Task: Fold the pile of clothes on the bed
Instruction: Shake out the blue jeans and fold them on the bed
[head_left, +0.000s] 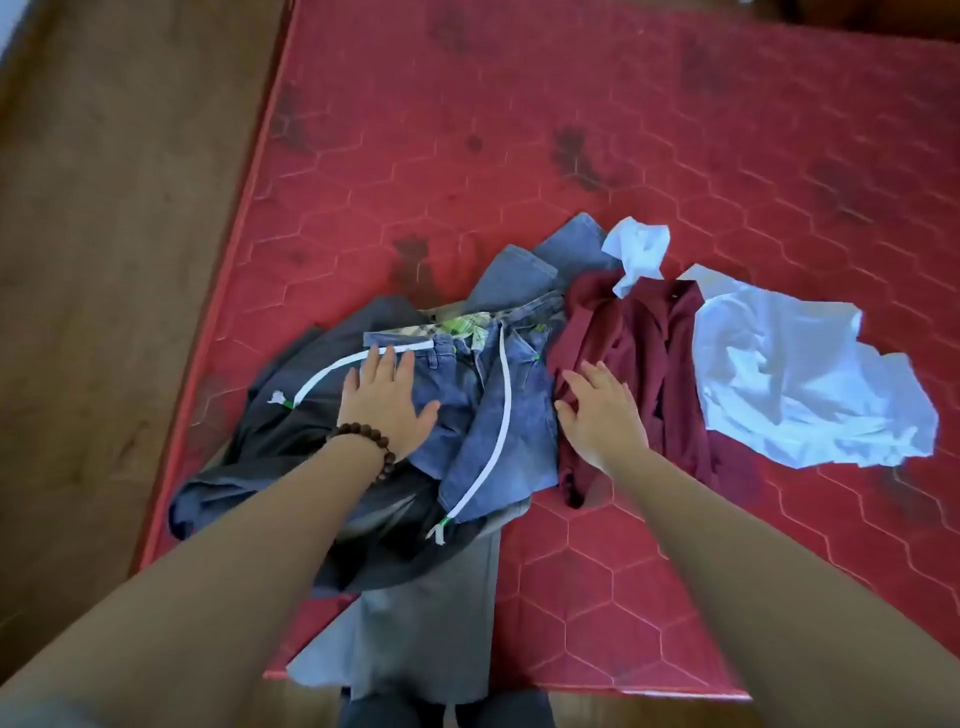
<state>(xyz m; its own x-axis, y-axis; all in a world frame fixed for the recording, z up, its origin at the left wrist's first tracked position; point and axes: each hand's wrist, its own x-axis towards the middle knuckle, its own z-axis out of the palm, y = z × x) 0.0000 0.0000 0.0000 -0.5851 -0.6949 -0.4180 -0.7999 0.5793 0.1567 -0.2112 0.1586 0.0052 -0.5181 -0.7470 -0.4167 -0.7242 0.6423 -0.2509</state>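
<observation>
Head view: both bare forearms reach forward over the near edge of the bed (675, 156), which is covered in a red mattress surface quilted in hexagons. The left hand (387, 402), with a brown bead bracelet (363, 441) at its wrist, lies palm-down with fingers straight and slightly spread, pressing flat on the blue denim shorts (483, 410); it grips nothing. A white drawstring (501, 426) runs just right of this hand and another length curves past its fingertips. The right hand (597, 415) rests palm-down on the left edge of the maroon garment (649, 364), fingers loosely extended with tips bent slightly into the cloth; no clear grasp is visible. Under and left of the left hand lies a dark grey garment (291, 415); a lighter grey piece (431, 597) hangs over the bed edge below it. Beyond the right hand sits a crumpled white garment (795, 384). No legible labels or writing.
</observation>
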